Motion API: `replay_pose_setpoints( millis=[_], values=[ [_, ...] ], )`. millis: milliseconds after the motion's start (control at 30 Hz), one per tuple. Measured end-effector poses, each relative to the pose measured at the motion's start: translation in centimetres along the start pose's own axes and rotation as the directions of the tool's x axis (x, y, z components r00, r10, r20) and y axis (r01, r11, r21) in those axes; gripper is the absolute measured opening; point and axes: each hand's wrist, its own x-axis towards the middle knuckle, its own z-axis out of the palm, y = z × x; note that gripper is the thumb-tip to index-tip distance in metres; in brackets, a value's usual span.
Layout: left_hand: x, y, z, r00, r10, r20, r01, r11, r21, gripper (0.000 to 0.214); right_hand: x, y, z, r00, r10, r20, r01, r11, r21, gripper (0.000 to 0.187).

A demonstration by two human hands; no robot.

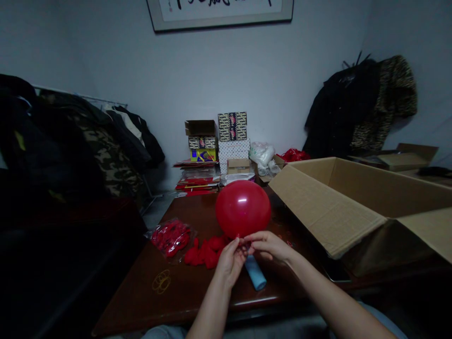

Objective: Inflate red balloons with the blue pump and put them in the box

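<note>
An inflated red balloon (243,208) stands on the dark wooden table (141,296), its neck pinched at the lower end. My left hand (230,262) and my right hand (269,246) meet at that neck, fingers closed around it. Just below them lies a light blue cylinder (255,273), possibly a small pump, close to my left wrist. Left of my hands is a heap of limp red balloons (205,252). Beyond it lies a clear plastic bag of red balloons (171,238). A few thin yellow rubber bands (161,281) lie nearer the table's front edge.
A large open cardboard box (353,207) fills the table's right side. Stacked boxes (231,146) and red paper packets (197,184) stand beyond the balloon. Dark clothes hang at left on a rack (84,98). A dark sofa-like shape occupies the lower left.
</note>
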Motion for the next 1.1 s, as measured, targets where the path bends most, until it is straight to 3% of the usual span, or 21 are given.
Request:
replay_pose_setpoints(
  millis=[100,167,200,233,333,400,500,533,600,700,900,1100],
  values=[
    [-0.1,-0.2,0.1,1.000,0.009,0.024,-0.012,0.992,0.123,0.018,0.6,-0.6,0.5,0.994,-0.080,-0.069,0.067,0.983,-0.172,0.056],
    [0.0,0.0,0.0,0.998,0.056,0.041,-0.067,0.943,0.325,0.024,0.7,-1.3,0.7,0.984,-0.148,-0.102,0.112,0.948,-0.298,0.059],
    [0.1,0.3,-0.2,0.993,0.103,0.055,-0.117,0.877,0.465,0.026,0.6,-1.6,0.8,0.976,-0.189,-0.109,0.139,0.923,-0.360,0.057],
    [0.2,0.7,-0.3,0.985,0.156,0.075,-0.169,0.771,0.614,0.028,0.6,-2.0,0.8,0.967,-0.231,-0.112,0.165,0.894,-0.417,0.053],
    [0.3,1.8,-0.3,0.936,0.294,0.193,-0.282,0.298,0.912,0.024,0.5,-3.2,1.1,0.939,-0.336,-0.067,0.237,0.778,-0.583,0.046],
    [0.1,2.4,0.1,0.898,0.365,0.248,-0.307,0.112,0.945,0.019,0.5,-3.8,1.5,0.917,-0.398,0.023,0.272,0.582,-0.766,0.049],
    [-0.6,2.9,1.1,0.822,0.485,0.298,-0.345,0.008,0.939,0.011,1.1,-4.3,2.3,0.859,-0.480,0.180,0.287,0.160,-0.945,0.048],
    [-0.8,3.1,1.4,0.798,0.515,0.312,-0.354,-0.018,0.935,0.011,1.3,-4.4,2.6,0.835,-0.509,0.210,0.283,0.071,-0.956,0.045],
    [-1.2,3.5,2.1,0.766,0.545,0.340,-0.368,-0.060,0.928,0.012,1.9,-4.7,3.0,0.791,-0.561,0.246,0.278,-0.029,-0.960,0.033],
    [-1.6,4.4,2.8,0.734,0.561,0.382,-0.393,-0.107,0.913,0.014,2.8,-5.1,3.1,0.764,-0.591,0.257,0.273,-0.064,-0.960,0.022],
    [-1.9,5.7,3.6,0.673,0.498,0.546,-0.397,-0.379,0.836,0.018,3.9,-5.2,2.4,0.741,-0.608,0.286,0.252,-0.142,-0.957,0.013],
    [-2.3,6.1,3.8,0.618,0.489,0.615,-0.446,-0.427,0.787,0.015,3.6,-4.7,2.1,0.708,-0.621,0.338,0.274,-0.200,-0.941,0.008]
  ],
)
